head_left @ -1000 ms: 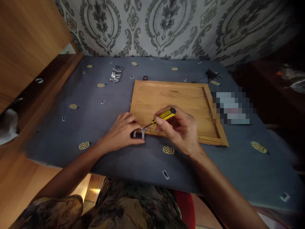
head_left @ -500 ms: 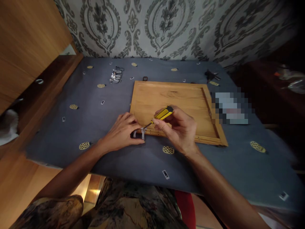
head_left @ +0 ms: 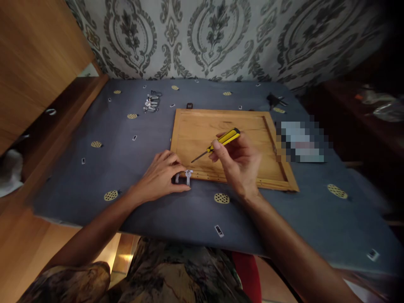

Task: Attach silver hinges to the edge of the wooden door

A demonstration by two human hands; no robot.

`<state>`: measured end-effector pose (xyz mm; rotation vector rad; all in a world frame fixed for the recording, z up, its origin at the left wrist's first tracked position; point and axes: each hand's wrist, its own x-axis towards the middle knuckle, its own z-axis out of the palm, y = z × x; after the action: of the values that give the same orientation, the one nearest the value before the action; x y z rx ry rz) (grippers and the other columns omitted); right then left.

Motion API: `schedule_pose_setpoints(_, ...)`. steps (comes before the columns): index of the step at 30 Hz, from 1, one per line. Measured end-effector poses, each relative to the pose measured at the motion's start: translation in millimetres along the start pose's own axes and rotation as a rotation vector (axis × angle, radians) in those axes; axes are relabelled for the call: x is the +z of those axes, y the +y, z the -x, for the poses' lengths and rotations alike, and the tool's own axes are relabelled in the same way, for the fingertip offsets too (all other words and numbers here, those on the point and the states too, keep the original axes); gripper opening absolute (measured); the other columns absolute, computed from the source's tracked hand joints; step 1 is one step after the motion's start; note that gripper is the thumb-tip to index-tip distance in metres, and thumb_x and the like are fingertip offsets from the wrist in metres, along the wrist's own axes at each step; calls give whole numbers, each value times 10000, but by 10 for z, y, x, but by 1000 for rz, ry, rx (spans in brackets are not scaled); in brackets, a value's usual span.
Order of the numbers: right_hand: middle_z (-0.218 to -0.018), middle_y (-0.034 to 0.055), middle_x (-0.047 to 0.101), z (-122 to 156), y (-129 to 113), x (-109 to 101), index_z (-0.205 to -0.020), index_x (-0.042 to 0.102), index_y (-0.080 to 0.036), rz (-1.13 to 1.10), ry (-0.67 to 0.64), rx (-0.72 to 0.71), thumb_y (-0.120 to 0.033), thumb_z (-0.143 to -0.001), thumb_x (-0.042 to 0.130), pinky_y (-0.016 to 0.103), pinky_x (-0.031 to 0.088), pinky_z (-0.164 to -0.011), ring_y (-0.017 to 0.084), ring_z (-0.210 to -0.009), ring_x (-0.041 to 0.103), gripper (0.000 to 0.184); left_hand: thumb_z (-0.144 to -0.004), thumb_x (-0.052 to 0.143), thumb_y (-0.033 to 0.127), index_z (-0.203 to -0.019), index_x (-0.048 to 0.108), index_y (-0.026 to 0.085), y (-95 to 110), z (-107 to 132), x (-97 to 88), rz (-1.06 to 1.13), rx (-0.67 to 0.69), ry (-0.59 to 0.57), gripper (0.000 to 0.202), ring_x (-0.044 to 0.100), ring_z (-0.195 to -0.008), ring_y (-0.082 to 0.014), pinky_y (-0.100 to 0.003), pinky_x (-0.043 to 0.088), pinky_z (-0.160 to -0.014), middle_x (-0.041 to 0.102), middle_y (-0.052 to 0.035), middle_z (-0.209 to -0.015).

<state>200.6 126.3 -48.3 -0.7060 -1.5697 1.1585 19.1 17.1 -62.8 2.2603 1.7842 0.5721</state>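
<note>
My left hand [head_left: 164, 173] is closed at the near left corner of a framed wooden panel [head_left: 217, 122]. Thumb and fingers grip a small silvery metal fitting [head_left: 188, 176] with two legs, set against the panel's near edge; part of it is hidden by the fingers. In my right hand [head_left: 241, 162] is a screwdriver [head_left: 224, 140] with a yellow and black handle, pinched between thumb and fingers. Its thin shaft slants down to the left, and the tip is over the panel, slightly above and apart from the fitting.
Several similar metal fittings [head_left: 151, 102] lie at the back left of the blue patterned tablecloth [head_left: 126, 155]. A small dark object [head_left: 190, 105] sits behind the panel. A black tool [head_left: 276, 101] lies at the back right, near a blurred-out item [head_left: 301, 141].
The screwdriver has lifted off the fitting, moving up and slightly right with my right hand. My left hand stays on the fitting. The whole view has shifted slightly.
</note>
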Motion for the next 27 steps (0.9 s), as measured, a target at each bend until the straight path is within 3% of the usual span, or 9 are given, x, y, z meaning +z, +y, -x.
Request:
schedule_pose_setpoints(5,-728,-41,631,-100,226,-25,-887,607,-232,-73,32,60,-506,-752,829,253,584,-549,110,-581,638,378,-793,828,482,-1020,742,223,-16,7,17,-19,9,14,355,523,-1067,-272,-420,430,-920,633,-58,-1058)
schedule_pose_setpoints(11,-696,5,682,-215,556,-158,-796,605,-195,-178,32,381,-584,-694,843,274,621,-560,135,-550,685,467,-789,832,474,-1054,736,239,-23,10,28,-29,13,27,367,526,-1064,-268,-416,444,-912,637,-56,-1081)
schedule_pose_setpoints(15,-731,77,730,-194,570,-289,-796,658,-156,-157,-27,454,-555,-758,803,296,647,-615,166,-620,731,425,-779,844,469,-1063,736,234,-26,8,33,-32,22,34,384,532,-1052,-265,-419,451,-900,642,-57,-1079)
schedule_pose_setpoints(18,-733,54,738,-75,461,-355,-868,689,-163,-105,-57,466,-434,-766,822,276,615,-549,161,-605,716,318,-775,848,473,-1042,740,227,-24,4,32,-35,24,36,379,532,-1046,-262,-415,454,-892,645,-57,-1075)
schedule_pose_setpoints(20,-753,37,742,51,360,-356,-926,719,-179,-8,-99,383,-343,-791,804,281,599,-568,158,-630,701,229,-774,850,470,-1041,741,225,-18,4,27,-38,16,31,378,532,-1048,-264,-414,453,-888,646,-57,-1074)
schedule_pose_setpoints(22,-899,69,768,187,267,-326,-960,750,-185,275,-252,51,-286,-906,677,348,612,-743,183,-804,718,136,-775,850,470,-1035,742,208,-11,5,20,-39,9,23,385,534,-1055,-271,-422,451,-893,645,-64,-1073)
schedule_pose_setpoints(24,-993,90,776,297,210,-283,-998,763,-185,442,-414,-263,-225,-959,596,403,595,-843,213,-924,708,176,-779,846,474,-1020,740,191,-4,6,13,-37,6,15,386,535,-1059,-276,-429,449,-898,644,-70,-1071)
schedule_pose_setpoints(27,-1100,87,775,375,205,-235,-1137,743,-198,530,-532,-483,-184,-986,568,432,574,-921,228,-1045,687,232,-781,845,470,-1008,735,189,-1,5,10,-41,14,19,378,538,-1049,-275,-429,451,-890,644,-69,-1060)
